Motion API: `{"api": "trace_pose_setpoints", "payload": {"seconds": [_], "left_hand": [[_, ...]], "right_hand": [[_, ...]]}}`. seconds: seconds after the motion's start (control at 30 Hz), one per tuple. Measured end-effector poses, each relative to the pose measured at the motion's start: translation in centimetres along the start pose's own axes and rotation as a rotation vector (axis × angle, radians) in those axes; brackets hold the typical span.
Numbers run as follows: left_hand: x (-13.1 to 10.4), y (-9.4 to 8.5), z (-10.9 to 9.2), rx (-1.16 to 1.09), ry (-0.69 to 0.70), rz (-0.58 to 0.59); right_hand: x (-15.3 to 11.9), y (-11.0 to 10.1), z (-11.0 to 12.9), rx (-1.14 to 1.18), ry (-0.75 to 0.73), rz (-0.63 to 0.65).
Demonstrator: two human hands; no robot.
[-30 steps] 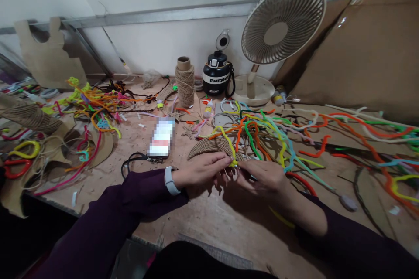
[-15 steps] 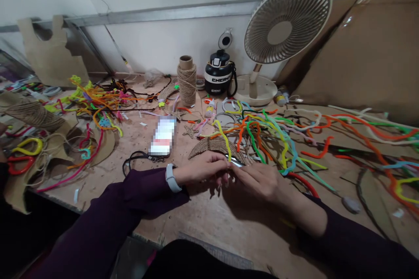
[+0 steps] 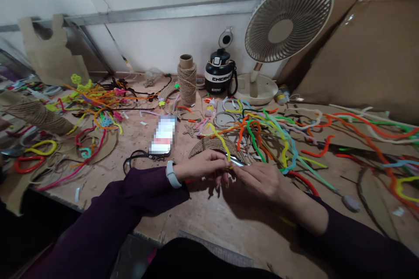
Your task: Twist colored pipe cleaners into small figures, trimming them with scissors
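On the littered surface (image 3: 203, 222), the left hand (image 3: 209, 166) and right hand (image 3: 262, 179) pinch a yellow pipe cleaner (image 3: 223, 141) before the twine-wrapped arc (image 3: 212, 144). Behind stand a twine spool (image 3: 187, 80), bottle (image 3: 218, 74) and fan (image 3: 288, 22); loose pipe cleaners (image 3: 290, 139) crowd the right.

Bare wooden tabletop (image 3: 193, 222) lies open in front of the hands, while tangled pipe cleaners (image 3: 288, 152) and the pedestal fan (image 3: 257, 89) obstruct the right.

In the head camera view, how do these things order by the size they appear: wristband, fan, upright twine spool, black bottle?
1. Fan
2. Black bottle and upright twine spool: too alike to rank; bottle wider, spool slightly taller
3. Wristband
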State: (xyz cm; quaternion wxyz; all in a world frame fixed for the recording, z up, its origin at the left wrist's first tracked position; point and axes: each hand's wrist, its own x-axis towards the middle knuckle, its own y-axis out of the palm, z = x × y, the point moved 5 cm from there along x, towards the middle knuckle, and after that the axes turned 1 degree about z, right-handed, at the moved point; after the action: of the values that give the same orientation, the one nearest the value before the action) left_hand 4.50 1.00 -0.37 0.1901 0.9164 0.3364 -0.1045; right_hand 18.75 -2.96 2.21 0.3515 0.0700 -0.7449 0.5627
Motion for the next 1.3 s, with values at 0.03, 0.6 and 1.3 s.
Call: {"api": "trace_pose_setpoints", "payload": {"seconds": [0.03,0.6,1.3], "left_hand": [[-0.1,0.0,-0.1,0.0,0.0,0.006],[-0.1,0.1,-0.2,0.094,0.121,-0.052],[-0.3,-0.1,-0.8,0.118,0.053,0.306]], "right_hand": [[0.0,0.0,0.0,0.006,-0.001,-0.006],[1.5,-1.3,-0.3,-0.085,0.124,-0.109],[2.3,-1.9,-1.2,0.423,0.139,0.047]]}}
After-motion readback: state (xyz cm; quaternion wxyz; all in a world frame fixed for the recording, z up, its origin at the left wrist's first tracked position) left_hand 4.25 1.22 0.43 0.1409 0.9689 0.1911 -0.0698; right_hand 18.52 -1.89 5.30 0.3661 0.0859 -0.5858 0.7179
